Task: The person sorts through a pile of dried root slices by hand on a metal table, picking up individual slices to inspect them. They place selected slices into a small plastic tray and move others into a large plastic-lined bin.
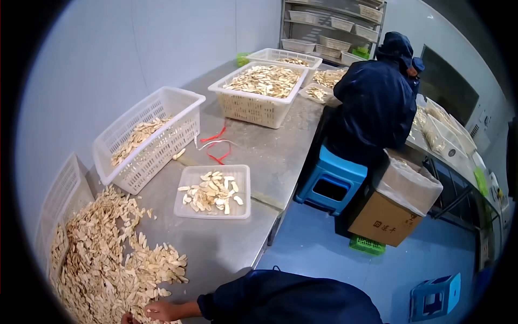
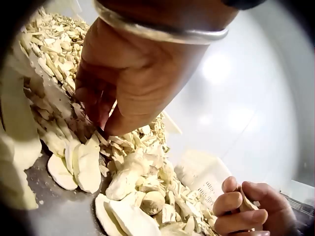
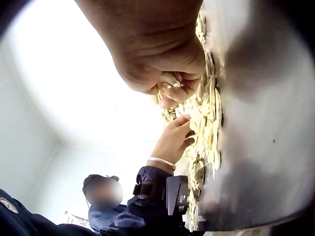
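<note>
at the lower left of the head view, a heap of pale dried slices (image 1: 97, 259) lies on the metal counter (image 1: 216, 235). my right hand (image 3: 162, 56) grips sliced pieces (image 3: 172, 78) in curled fingers. my left hand (image 2: 138, 73) has its fingertips at the heap; i cannot tell if that grip is closed on one. a shallow tray (image 1: 237, 213) sits left of centre.

In head view, L hand (image 1: 128, 319) is mostly cut off by btm edge, & slice pile (image 1: 97, 264) runs into dark border, lower L. In L wrist view, can't tell what's btwn L hand's fingertips, upper ctr. In R wrist view, head (image 3: 102, 191) at lower L is blurred, & R hand (image 3: 170, 66) partly hides its slice (image 3: 172, 77).
</note>
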Motion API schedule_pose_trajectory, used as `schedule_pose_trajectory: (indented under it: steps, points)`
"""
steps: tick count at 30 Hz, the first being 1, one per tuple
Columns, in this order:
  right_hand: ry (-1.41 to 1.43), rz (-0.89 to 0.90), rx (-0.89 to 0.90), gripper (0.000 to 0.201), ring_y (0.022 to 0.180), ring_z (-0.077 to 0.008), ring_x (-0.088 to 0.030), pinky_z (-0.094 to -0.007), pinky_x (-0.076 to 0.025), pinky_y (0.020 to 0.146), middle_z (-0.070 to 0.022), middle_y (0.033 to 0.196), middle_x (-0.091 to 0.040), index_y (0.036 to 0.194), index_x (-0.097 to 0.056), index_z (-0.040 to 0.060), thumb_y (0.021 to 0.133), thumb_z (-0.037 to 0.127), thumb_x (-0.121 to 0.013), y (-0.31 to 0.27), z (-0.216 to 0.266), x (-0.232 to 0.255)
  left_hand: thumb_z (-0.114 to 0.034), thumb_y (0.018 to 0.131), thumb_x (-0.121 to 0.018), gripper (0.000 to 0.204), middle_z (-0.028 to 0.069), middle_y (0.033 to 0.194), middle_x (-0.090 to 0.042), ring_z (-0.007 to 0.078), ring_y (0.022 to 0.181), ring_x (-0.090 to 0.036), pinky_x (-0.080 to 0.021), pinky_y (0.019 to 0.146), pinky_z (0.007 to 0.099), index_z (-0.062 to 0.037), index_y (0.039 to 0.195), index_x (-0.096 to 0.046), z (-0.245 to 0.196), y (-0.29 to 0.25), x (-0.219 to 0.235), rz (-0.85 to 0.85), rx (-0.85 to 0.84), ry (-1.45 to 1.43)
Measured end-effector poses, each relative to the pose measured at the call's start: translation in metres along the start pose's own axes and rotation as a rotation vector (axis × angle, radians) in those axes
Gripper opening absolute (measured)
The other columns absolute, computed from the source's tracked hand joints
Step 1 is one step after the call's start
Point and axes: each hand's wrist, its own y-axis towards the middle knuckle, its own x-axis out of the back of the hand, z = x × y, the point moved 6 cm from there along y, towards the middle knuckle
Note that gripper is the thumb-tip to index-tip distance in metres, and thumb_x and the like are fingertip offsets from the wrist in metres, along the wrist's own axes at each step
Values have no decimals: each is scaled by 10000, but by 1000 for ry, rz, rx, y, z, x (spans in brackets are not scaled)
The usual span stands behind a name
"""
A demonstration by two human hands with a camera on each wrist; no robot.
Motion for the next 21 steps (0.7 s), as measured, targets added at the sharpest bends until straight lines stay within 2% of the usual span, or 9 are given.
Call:
schedule_pose_trajectory:
  steps: [2, 5, 8, 11, 14, 15, 17, 21]
  points:
    - [29, 7, -41, 402, 805, -237, -706, -416, -577, 736, -138, 983, -737, 1101, -684, 12, 1044, 371, -511, 11, 1, 2, -67, 1006, -535, 320, 89, 924, -594, 166, 733, -510, -429, 645, 317, 2, 1315, -589, 9, 3, 10, 16, 116, -82]
    - [131, 24, 44, 200, 588, -133, -623, -291, -497, 540, -65, 875, -632, 1043, -589, 68, 1017, 252, -516, 18, -26, 3, -29, 1000, -525, 319, 20, 812, -533, 120, 597, -420, -359, 499, 285, 21, 1311, -574, 21, -1, 12, 52, 260, -227]
    - [37, -62, 106, 165, 602, -130, -630, -301, -502, 555, -79, 866, -632, 1059, -578, 57, 996, 202, -531, 15, -17, 19, -6, 992, -523, 315, 21, 797, -532, 118, 588, -410, -349, 490, 289, 9, 1302, -569, 94, 34, 8, 119, -20, 8]
    - [157, -123, 140, 217, 536, -129, -615, -285, -471, 465, -31, 770, -625, 1048, -614, 96, 979, 283, -528, 18, -28, 15, 13, 980, -533, 224, 16, 788, -523, 117, 599, -409, -354, 498, 293, 11, 1197, -592, 89, 30, 7, 109, 111, 55]
    - [408, -52, -29, 233, 551, -122, -620, -278, -485, 475, -26, 816, -635, 1057, -614, 89, 980, 273, -495, 12, -15, 14, -37, 993, -541, 100, 12, 746, -512, 119, 571, -403, -349, 487, 300, -3, 1055, -612, 104, 36, 4, 95, -22, 119]
    - [405, -2, -60, 231, 594, -120, -630, -274, -480, 489, -26, 852, -618, 1078, -598, 96, 979, 267, -479, 13, -13, 13, -63, 999, -544, 87, 11, 731, -510, 119, 559, -402, -348, 483, 302, -12, 1018, -612, 99, 32, 6, 91, 0, 87]
    - [401, 90, -122, 236, 680, -116, -651, -267, -471, 518, -26, 923, -585, 1121, -565, 110, 976, 254, -447, 14, -17, 12, -114, 1011, -550, 123, 11, 702, -506, 120, 535, -400, -345, 474, 305, -32, 944, -613, 44, 11, 14, 91, 40, 27]
    - [379, 85, -129, 230, 649, -105, -650, -252, -470, 496, -21, 895, -591, 1115, -573, 110, 965, 252, -473, 13, -20, 12, -172, 1026, -545, 169, 27, 742, -527, 124, 583, -427, -381, 521, 302, -19, 1030, -617, 11, 0, 26, -93, 91, -68]
